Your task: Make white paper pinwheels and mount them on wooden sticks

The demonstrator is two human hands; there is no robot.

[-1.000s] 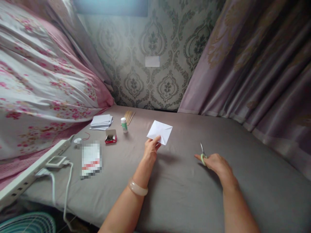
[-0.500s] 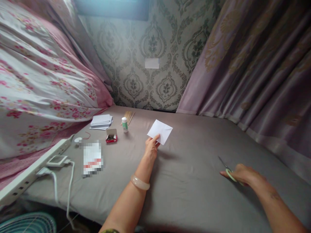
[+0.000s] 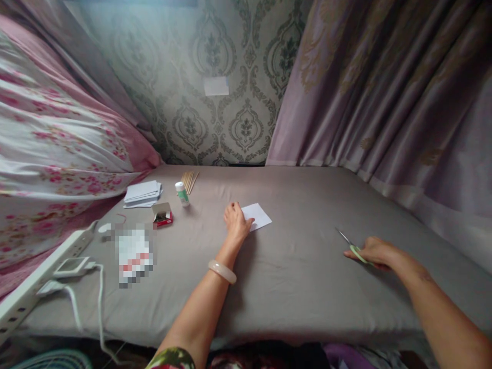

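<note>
My left hand [image 3: 237, 219] is closed on the left part of a folded square of white paper [image 3: 259, 215], thumb lying over its near side. The paper is low over the grey cloth; whether it touches the cloth I cannot tell. The hand covers the paper's left corner. Off to the right, my right hand [image 3: 374, 251] grips scissors [image 3: 355, 251] by their pale green handles, the blades together and pointing away to the upper left.
Left of my hands stand a white-and-green glue bottle [image 3: 182, 195], an open red box [image 3: 163, 216] of small dark pieces, wooden sticks [image 3: 188, 182] and a paper stack [image 3: 142, 195]. A blurred white packet [image 3: 134, 251] lies nearer. A power strip [image 3: 31, 287] with cables runs along the left edge.
My left hand has lowered and turned over with the paper, now covering its left side. The scissors stay in my right hand. My view has swung a little to the right.
</note>
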